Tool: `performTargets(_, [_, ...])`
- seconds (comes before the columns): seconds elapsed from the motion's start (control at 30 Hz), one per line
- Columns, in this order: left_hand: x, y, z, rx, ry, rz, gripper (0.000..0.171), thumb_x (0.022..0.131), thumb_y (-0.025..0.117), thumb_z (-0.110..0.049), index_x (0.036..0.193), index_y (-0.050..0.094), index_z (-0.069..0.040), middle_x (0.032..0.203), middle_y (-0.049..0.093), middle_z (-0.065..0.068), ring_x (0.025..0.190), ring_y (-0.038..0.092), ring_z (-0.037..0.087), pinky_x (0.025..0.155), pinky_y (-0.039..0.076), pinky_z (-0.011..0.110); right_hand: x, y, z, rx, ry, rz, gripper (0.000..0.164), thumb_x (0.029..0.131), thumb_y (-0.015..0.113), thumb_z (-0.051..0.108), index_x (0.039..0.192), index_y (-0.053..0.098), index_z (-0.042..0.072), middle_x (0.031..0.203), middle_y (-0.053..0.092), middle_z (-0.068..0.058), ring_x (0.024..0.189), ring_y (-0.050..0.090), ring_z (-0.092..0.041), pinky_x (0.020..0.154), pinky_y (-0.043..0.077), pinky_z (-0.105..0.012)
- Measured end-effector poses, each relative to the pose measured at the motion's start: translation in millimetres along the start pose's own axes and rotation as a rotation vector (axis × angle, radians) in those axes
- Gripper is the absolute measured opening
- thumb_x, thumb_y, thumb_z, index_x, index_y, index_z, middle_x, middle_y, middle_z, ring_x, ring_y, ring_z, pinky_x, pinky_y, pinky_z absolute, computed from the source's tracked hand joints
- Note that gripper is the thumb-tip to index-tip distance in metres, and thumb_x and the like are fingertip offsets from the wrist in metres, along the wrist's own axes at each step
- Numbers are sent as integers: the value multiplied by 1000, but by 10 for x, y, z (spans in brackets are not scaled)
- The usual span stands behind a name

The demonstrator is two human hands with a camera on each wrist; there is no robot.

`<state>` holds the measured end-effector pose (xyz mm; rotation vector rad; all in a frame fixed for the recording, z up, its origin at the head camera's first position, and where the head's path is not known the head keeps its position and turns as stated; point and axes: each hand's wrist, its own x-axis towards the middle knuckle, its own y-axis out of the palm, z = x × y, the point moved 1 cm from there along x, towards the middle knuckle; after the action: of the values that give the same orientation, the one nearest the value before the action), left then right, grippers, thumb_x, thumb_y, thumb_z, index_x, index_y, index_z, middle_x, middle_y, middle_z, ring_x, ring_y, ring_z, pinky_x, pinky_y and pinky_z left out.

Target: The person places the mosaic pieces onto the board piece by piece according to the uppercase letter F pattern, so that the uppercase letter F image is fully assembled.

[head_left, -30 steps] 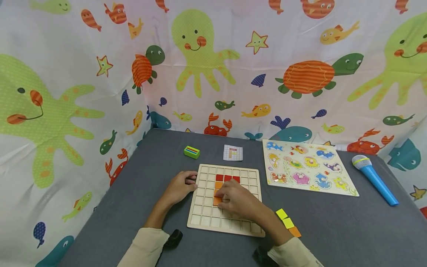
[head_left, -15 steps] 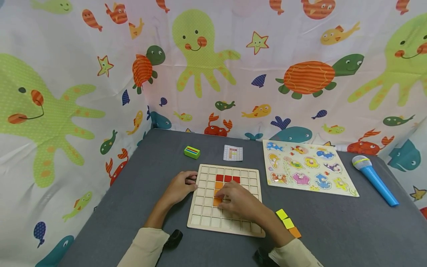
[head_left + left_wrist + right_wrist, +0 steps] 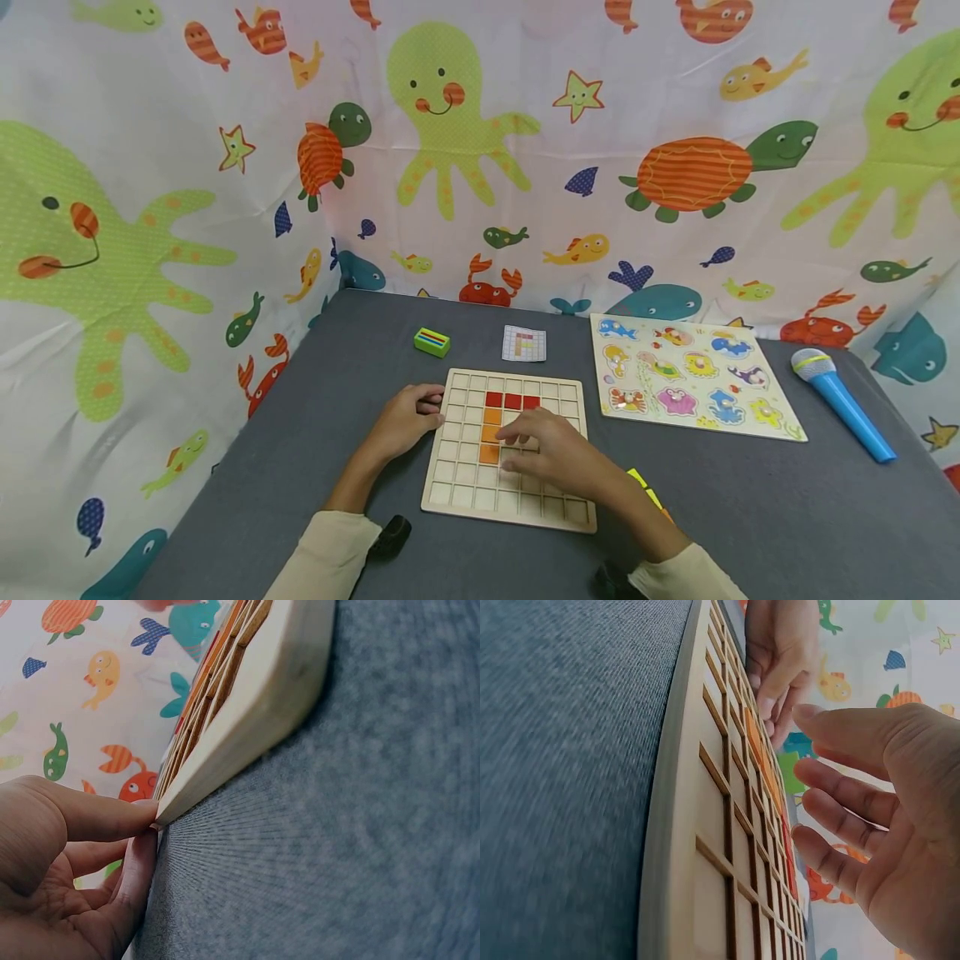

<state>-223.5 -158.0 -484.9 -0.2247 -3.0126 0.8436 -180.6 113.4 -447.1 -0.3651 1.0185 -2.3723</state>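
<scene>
A wooden grid board (image 3: 465, 475) lies flat on the grey table. Three red square tiles (image 3: 512, 402) fill a row of its cells, and three orange square tiles (image 3: 489, 453) run down below the leftmost red one. My left hand (image 3: 402, 425) holds the board's left edge; in the left wrist view, the thumb and a finger (image 3: 142, 855) meet at the edge. Over the board, just right of the orange tiles, hovers my right hand (image 3: 551, 454). Its fingers are spread and loosely bent, with nothing between them in the right wrist view.
Yellow tiles (image 3: 637, 477) lie right of the board, partly hidden by the right forearm. Behind the board are a green block (image 3: 431, 342) with coloured stripes and a small pattern card (image 3: 524, 343). A sea-animal puzzle board (image 3: 697, 375) and a blue toy microphone (image 3: 843, 406) lie to the right.
My right hand has drawn back slightly right from the lower orange tile, and its fingers have come off it. The right forearm now covers more of the loose tiles. My left hand stays put.
</scene>
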Motion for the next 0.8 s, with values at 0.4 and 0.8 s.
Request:
performTargets(0.4, [8,4,11,3,-2,-1,47,95,75,-3,142,66,-3,124,65,11,113,68,25,99,56,46,-391,-188,-80,-13,-3,-54,28,95,82,24,121,78,14,111,71,1,100,64,-20,79,55,-28])
performTargets(0.8, [9,16,8,1,-4,-3,48,95,74,-3,142,65,-2,125,65,11,114,68,26,98,57,45,-901,-397,-361,-93,38,-146,33,90,87,26,120,77,16,107,72,9,93,64,-13,72,55,-26])
